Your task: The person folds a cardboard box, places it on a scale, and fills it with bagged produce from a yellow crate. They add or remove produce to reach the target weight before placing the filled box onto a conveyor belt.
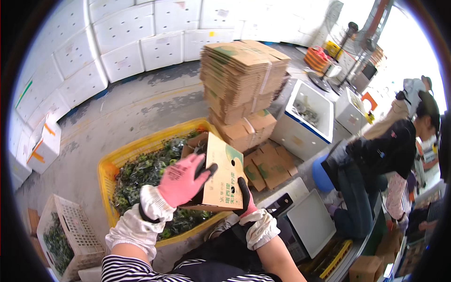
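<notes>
My right hand (246, 197), in a pink glove with dark fingertips, holds the near right side of an open cardboard box (223, 176) printed in green. My left hand (185, 179), in the same kind of glove, is over the box's open side, thumb near the printed panel; whether it grips anything is unclear. The box is tilted above a large yellow plastic crate (105, 190), which holds many dark, clear-wrapped items with green parts (141, 183). The inside of the box is mostly hidden.
Behind the crate rises a tall stack of flattened cartons (239, 77), with loose cartons (271, 165) on the floor. A white foam box (306, 112) stands right of it, a white plastic basket (77, 225) at lower left. A co-worker (373, 158) bends at the right.
</notes>
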Motion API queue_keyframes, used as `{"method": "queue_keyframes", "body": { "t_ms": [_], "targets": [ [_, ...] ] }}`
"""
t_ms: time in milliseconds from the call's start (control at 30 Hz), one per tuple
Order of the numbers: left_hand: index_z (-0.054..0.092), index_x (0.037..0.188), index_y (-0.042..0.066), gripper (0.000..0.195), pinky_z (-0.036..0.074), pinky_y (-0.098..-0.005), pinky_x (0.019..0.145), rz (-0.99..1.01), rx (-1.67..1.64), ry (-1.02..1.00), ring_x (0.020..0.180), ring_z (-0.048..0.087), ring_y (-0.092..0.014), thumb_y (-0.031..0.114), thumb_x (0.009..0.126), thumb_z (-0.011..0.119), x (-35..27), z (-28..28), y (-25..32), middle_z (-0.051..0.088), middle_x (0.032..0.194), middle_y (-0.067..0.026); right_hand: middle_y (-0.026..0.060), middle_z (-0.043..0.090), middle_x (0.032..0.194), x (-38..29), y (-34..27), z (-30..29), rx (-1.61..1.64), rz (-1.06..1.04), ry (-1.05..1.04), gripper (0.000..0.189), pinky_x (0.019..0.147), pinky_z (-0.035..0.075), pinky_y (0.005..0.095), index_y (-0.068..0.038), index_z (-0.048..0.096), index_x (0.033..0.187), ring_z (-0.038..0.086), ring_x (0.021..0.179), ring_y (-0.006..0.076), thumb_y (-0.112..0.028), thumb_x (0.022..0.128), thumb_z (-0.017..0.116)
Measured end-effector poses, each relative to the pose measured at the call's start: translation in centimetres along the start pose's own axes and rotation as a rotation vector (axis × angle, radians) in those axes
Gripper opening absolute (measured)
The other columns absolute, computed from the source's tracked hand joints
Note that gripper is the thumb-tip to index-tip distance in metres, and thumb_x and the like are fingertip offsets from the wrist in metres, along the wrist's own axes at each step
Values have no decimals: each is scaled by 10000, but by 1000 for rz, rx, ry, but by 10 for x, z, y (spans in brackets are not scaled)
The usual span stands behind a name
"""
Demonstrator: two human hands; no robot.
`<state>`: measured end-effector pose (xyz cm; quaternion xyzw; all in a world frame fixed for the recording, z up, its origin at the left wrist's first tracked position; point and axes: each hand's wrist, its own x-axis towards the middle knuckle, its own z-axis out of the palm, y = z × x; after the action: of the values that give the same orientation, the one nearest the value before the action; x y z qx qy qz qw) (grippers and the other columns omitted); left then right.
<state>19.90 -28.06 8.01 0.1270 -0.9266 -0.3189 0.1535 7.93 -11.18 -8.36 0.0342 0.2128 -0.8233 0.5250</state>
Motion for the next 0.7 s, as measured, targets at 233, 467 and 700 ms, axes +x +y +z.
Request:
{"method": "queue_keyframes", "body": {
  "t_ms": [233,467,700],
  "targets": [
    [337,1293,8,517,257,-337,1013,211,-520,323,1213,369,-250,139,814,483,-21,11,21,377,1316,-145,87,612,1035,-61,-42,18,340,-400,-149,440,739,523,391,-94,493,1180,625,855,242,-407,871,487],
    [312,1318,48,546,340,-367,975,110,-1433,-411,1164,421,-222,395,908,405,-6,104,152,414,1287,-83,84,514,1189,-194,-106,-30,-453,-786,24,466,893,417,345,-64,418,1242,499,1072,206,-323,871,529],
    [411,1229,64,447,405,-278,864,-11,-1207,-713,1016,494,-146,21,799,528,55,277,196,522,1129,-47,95,532,1138,-295,-100,-142,-863,-852,491,376,890,387,282,-7,475,1174,506,1029,169,-203,861,544]
  ]
}}
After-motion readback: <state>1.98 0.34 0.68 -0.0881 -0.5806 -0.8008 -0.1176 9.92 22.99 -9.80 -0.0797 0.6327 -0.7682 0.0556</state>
